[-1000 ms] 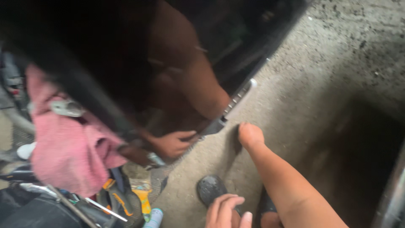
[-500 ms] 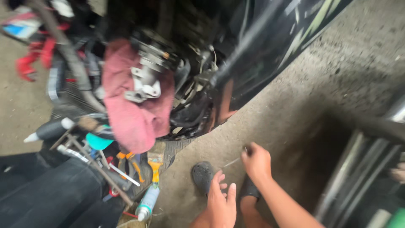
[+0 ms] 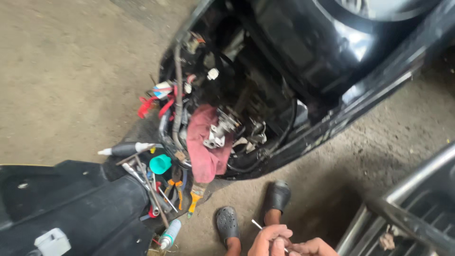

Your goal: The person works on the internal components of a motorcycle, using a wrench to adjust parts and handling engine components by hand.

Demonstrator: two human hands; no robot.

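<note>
At the bottom edge, my left hand (image 3: 269, 238) and my right hand (image 3: 312, 247) meet, fingers pinched together. A thin metal rod (image 3: 257, 224) sticks up and to the left out of my left fingers; its lower end sits between both hands. Just above the hands are my feet in dark sandals (image 3: 228, 223). Farther up stands an opened black scooter body (image 3: 303, 61) with wiring and engine parts bare. A red rag (image 3: 204, 147) hangs there under a small silvery metal part (image 3: 219, 132).
Hand tools lie on the floor to the left: a teal cup (image 3: 160, 164), a yellow-handled brush (image 3: 195, 199), screwdrivers, a spray can (image 3: 169, 233). A removed black body panel (image 3: 71, 204) fills the lower left. A metal rack (image 3: 407, 204) stands at the lower right.
The view has pulled back and up from the scooter. My right hand, stretched out with the rod a moment ago, has come back beside my left hand, and both now close on the rod.
</note>
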